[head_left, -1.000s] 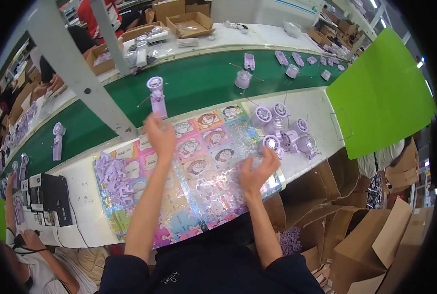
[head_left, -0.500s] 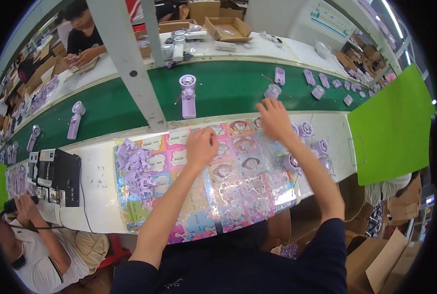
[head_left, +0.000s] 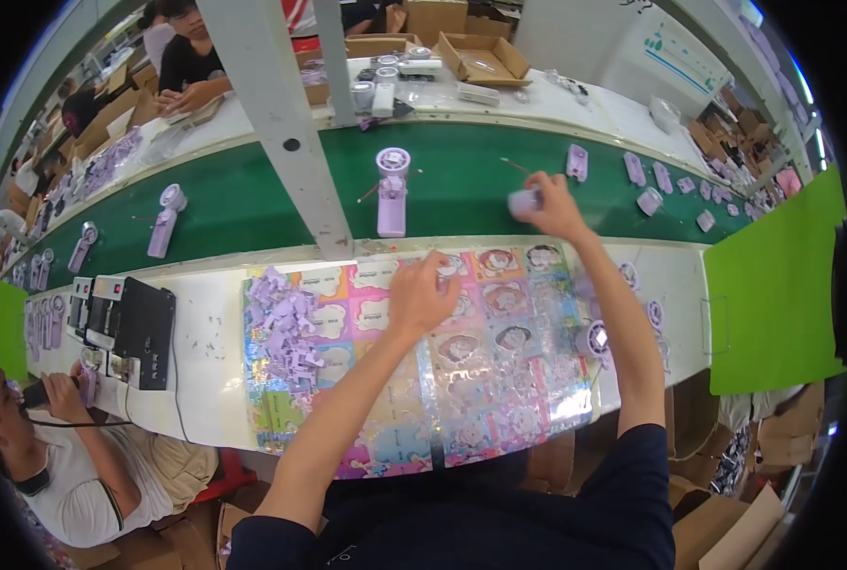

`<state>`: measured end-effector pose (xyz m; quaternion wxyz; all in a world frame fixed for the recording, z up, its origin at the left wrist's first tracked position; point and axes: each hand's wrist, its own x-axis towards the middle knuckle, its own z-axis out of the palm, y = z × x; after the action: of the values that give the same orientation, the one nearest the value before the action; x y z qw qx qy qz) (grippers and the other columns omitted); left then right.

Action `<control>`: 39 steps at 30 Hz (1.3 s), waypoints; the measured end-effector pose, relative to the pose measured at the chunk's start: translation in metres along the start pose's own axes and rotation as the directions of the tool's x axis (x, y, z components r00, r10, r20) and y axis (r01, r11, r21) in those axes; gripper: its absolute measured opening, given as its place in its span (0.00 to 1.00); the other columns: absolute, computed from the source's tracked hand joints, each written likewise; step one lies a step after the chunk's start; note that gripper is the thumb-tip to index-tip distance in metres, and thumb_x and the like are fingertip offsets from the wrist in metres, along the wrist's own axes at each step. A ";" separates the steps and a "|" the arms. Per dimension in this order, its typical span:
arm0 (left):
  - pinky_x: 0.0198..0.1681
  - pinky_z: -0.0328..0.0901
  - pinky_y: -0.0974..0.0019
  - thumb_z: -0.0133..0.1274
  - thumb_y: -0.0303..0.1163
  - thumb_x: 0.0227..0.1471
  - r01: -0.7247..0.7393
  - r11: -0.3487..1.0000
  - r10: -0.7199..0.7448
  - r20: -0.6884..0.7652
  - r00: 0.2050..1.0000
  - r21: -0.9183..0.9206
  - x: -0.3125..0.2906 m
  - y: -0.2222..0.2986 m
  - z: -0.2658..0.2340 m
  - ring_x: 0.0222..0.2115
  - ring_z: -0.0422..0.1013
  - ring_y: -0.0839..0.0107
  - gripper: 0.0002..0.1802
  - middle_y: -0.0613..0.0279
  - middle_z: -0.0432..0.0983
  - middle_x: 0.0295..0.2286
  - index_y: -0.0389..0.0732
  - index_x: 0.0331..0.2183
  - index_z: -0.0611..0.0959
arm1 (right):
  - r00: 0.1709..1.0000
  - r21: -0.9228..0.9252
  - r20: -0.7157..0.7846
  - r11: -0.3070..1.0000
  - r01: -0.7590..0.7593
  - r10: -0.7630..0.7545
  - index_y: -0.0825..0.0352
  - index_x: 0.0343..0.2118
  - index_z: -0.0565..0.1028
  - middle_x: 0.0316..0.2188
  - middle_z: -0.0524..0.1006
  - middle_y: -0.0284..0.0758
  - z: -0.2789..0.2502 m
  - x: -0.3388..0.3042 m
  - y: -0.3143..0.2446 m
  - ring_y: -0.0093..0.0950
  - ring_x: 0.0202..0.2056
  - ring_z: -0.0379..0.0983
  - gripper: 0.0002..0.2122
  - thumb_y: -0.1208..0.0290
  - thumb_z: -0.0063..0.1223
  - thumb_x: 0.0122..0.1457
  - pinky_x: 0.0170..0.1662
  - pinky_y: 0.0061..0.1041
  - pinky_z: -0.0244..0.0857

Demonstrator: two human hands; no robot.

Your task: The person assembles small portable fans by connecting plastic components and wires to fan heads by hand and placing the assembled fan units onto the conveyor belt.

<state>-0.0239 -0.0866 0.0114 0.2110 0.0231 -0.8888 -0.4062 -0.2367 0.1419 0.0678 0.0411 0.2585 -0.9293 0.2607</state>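
Note:
My right hand reaches over the green conveyor belt, its fingers closed on a round lilac fan head, blurred by motion. My left hand rests with curled fingers over the colourful printed mat; whether anything small sits in them is hidden. Left of it, a pile of small lilac plastic pieces lies on the mat. Several round lilac fan heads stand at the mat's right edge, partly behind my right forearm. On the belt ahead lies a lilac handheld fan.
A grey metal post rises at the belt's near edge. Lilac shells and other parts lie along the belt. At left are a black box device and a seated co-worker. A green panel stands at right.
My right hand has closed on the fan head and shifted it slightly on the belt. My left hand stays curled over the mat. The whole view has shifted a little.

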 end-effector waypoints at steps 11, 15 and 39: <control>0.54 0.63 0.66 0.46 0.46 0.67 0.288 0.513 -0.221 0.199 0.955 -0.809 -0.052 0.001 -0.025 0.52 0.66 0.71 0.26 0.55 0.68 0.53 0.38 0.58 0.69 | 0.933 0.372 -0.025 0.863 0.342 -0.359 0.67 0.41 0.71 0.44 0.68 0.40 0.041 -0.140 -0.182 0.35 0.47 0.70 0.21 0.74 0.71 0.46 0.48 0.31 0.69; 0.53 0.65 0.65 0.55 0.32 0.60 0.257 0.528 -0.237 0.150 0.960 -0.810 -0.084 -0.002 -0.052 0.50 0.68 0.71 0.24 0.58 0.73 0.50 0.36 0.55 0.74 | 0.972 0.609 -0.048 0.764 0.212 -0.231 0.70 0.28 0.75 0.28 0.78 0.35 0.021 -0.137 -0.179 0.24 0.32 0.77 0.06 0.76 0.62 0.55 0.40 0.23 0.72; 0.44 0.62 0.53 0.61 0.35 0.34 -0.134 0.982 0.136 -0.008 0.991 0.132 -0.160 0.023 -0.102 0.40 0.66 0.55 0.27 0.56 0.69 0.37 0.46 0.43 0.83 | 0.815 0.354 0.268 0.839 0.413 -0.514 0.71 0.42 0.77 0.31 0.78 0.43 0.080 -0.102 -0.266 0.41 0.35 0.77 0.17 0.68 0.64 0.52 0.39 0.38 0.70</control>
<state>0.1649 -0.1099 0.0305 0.2436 -0.0201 -0.9113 -0.3312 -0.0106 -0.0463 0.1011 -0.1002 0.5246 -0.7825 0.3202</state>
